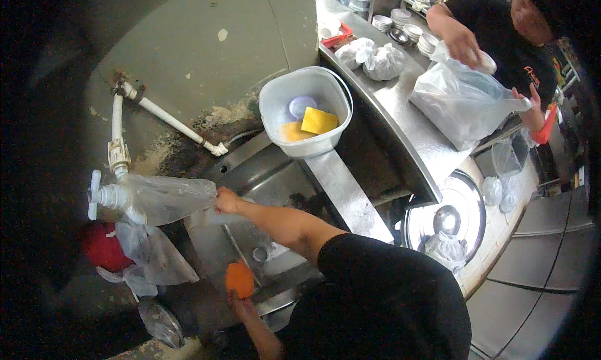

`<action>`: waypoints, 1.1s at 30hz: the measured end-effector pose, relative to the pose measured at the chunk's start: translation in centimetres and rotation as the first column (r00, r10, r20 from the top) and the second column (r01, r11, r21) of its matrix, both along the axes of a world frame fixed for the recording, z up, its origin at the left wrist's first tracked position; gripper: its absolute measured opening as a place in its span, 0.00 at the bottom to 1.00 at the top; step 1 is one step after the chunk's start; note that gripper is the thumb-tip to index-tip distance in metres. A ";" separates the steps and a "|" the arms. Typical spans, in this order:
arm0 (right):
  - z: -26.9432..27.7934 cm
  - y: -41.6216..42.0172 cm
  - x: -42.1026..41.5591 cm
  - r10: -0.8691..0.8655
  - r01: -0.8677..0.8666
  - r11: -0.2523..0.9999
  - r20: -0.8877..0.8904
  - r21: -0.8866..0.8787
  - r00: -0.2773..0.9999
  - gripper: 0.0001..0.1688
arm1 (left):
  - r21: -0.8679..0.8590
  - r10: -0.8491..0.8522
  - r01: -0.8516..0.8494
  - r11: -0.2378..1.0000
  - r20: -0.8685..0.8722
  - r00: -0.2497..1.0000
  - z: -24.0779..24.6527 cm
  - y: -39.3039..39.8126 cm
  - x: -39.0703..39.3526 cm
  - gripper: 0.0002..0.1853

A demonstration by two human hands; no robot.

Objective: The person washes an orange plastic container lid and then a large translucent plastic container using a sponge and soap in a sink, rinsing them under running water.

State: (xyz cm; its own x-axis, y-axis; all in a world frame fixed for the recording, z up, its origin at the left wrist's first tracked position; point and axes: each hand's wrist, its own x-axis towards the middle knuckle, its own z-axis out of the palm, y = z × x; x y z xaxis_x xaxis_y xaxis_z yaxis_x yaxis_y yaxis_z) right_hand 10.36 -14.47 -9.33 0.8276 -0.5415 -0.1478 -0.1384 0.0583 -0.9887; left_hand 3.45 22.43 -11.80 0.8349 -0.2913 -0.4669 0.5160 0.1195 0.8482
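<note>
My right hand [227,201] reaches over the metal sink [277,191] and grips the free end of a clear plastic sleeve [169,198]. The sleeve's other end wraps the white plastic tap [112,196] on the left. Lower down, my left hand [240,301] holds an orange pad-like thing [240,279]; its exact kind is hard to make out. Close to it, a thin straight metal rod or edge [238,247] slants over the sink. A small round fitting [260,254] shows in the basin.
A pale bucket [300,146] with a yellow sponge [319,120] stands on the sink's far side. Plastic bags [164,261] hang below the tap. At right, another person [497,36] handles a large plastic bag [462,102] over a steel counter [404,111]. A round metal lid [443,191] lies beyond.
</note>
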 end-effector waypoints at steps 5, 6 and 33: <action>0.1 -0.2 0.0 -0.139 0.124 0.976 -0.072 -0.180 0.988 0.17 | -0.059 -0.098 0.098 0.993 0.014 0.995 0.1 -0.2 0.5 0.24; 2.6 0.2 -1.3 -0.104 0.087 0.982 -0.100 -0.166 0.990 0.16 | -0.030 -0.040 0.040 0.999 0.000 0.999 -0.3 0.7 0.2 0.24; 0.4 -0.9 -7.0 -0.246 0.283 0.949 0.236 -0.138 0.940 0.11 | 0.091 0.015 -0.014 0.996 -0.010 1.000 -1.6 -0.6 0.4 0.26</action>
